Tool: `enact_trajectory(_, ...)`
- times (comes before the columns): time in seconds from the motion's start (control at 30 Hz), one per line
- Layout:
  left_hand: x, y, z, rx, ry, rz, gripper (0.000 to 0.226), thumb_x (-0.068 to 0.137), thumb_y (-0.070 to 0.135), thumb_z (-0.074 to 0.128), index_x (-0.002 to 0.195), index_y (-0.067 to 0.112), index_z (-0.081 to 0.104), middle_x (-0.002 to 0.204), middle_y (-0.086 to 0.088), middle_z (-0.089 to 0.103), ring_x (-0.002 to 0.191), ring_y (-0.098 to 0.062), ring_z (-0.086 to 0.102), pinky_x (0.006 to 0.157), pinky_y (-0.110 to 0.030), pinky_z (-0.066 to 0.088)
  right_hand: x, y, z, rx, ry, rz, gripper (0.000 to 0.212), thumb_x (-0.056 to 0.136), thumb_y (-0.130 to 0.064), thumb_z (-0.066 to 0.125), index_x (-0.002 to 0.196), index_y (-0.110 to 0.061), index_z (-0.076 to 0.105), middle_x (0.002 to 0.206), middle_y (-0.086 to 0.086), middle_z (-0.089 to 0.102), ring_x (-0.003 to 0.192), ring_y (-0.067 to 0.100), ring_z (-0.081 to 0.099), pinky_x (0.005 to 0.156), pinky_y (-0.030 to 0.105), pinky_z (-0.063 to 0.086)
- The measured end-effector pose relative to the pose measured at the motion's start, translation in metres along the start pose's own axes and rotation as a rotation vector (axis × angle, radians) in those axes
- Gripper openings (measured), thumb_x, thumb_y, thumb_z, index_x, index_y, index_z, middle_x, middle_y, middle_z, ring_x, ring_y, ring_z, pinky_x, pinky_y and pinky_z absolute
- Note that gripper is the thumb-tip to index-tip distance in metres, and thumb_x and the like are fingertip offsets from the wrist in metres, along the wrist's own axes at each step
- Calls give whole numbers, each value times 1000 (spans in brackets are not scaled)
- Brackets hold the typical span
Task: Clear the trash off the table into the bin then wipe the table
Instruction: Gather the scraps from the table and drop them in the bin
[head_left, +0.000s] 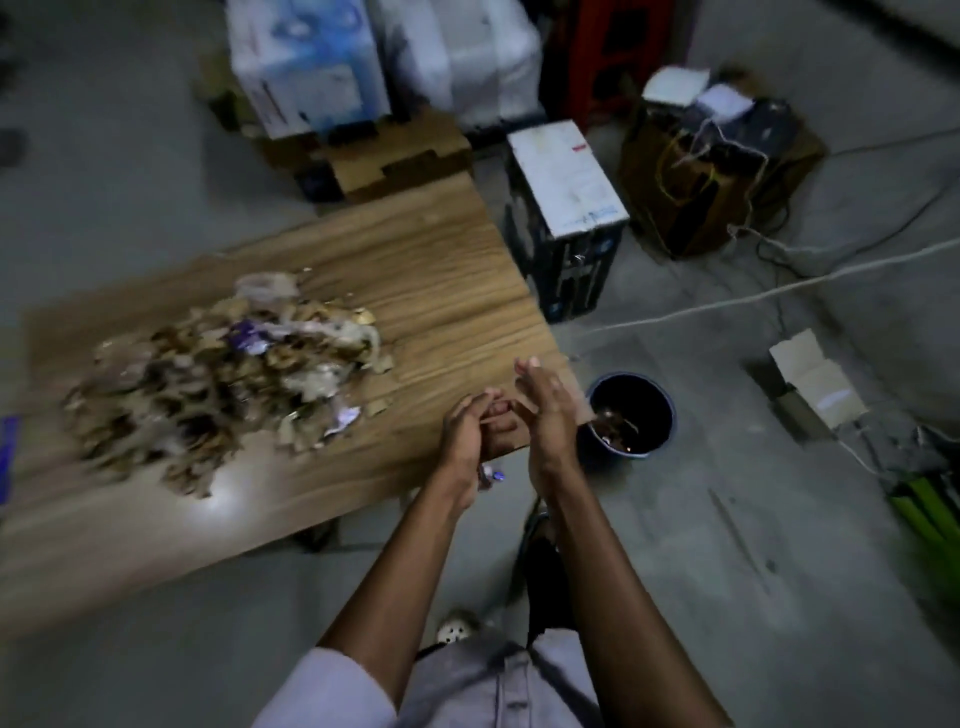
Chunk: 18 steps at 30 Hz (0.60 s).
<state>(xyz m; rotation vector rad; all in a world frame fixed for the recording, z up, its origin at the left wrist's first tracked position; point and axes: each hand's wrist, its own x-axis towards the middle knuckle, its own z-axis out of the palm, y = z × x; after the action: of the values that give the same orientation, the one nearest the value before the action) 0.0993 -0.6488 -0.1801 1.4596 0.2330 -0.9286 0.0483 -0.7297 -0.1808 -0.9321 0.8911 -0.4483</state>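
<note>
**Grey shirt (498, 686) low in view, bin (667, 400) part filled**

A trash pile (218, 384) of torn cardboard and wrappers sits on the wooden table (441, 270). The left hand (465, 434) curls against the straight-fingered right hand (548, 415); any hold is unclear. The bin, on the floor, holds brown scraps.

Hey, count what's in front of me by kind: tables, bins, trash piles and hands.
Table: 1
Bin: 1
Trash pile: 1
Hands: 2, left hand and right hand
Total: 5
</note>
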Motion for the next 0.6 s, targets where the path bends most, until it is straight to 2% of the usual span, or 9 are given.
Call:
enact_trajectory(0.07,-22,1,-46,-47,66,42,20,103,27,52,107,17,69,107,-10,75,86,-21,71,72,-33,54,-30,9,33,-84,-113,6,25,100,-23,62,116,-4,69,89,-11,75,82,-3,70,68,19,54)
enact_trajectory(0.1,-31,1,-67,-68,99,62,21,104,26,51,110,16,68,107,-9,75,84,-20,72,71,-34,54,-42,13,47,-119,-161,8,25,100,-21,62,114,-3,70,84,-13,74,79,-4,70,67,20,54)
enact_trajectory(0.23,-57,-3,-130,-160,201,71,24,104,24,49,115,15,68,106,-8,76,89,-24,71,70,-34,53,-72,34,85,-246,-266,55,29,97,-27,66,113,-3,70,98,-1,71,96,9,66,78,32,54)
enact_trajectory(0.37,-60,-9,-164,-226,258,51,24,102,23,52,118,14,68,107,-10,76,85,-23,71,71,-33,53,-71,56,106,-383,-300,89,31,97,-28,66,112,-1,68,99,17,69,92,18,63,78,39,50)
enact_trajectory(0.43,-55,-8,-174,-232,269,33,22,102,22,53,117,15,67,106,-7,74,82,-20,69,68,-30,53,-60,65,115,-441,-285,106,30,97,-29,66,110,-2,68,93,10,67,89,21,60,76,38,48)
enact_trajectory(0.5,-48,-5,-182,-222,284,-9,20,102,21,54,118,16,65,109,-5,72,86,-17,67,65,-29,50,-44,73,126,-475,-274,127,20,97,-29,68,105,-11,72,93,2,69,88,19,61,76,36,48)
enact_trajectory(0.6,-26,2,-197,-193,301,-61,17,101,21,54,114,19,66,125,-8,69,95,-20,64,78,-30,47,-13,78,147,-525,-259,129,6,94,-28,71,91,-23,71,89,1,69,83,18,61,73,37,49)
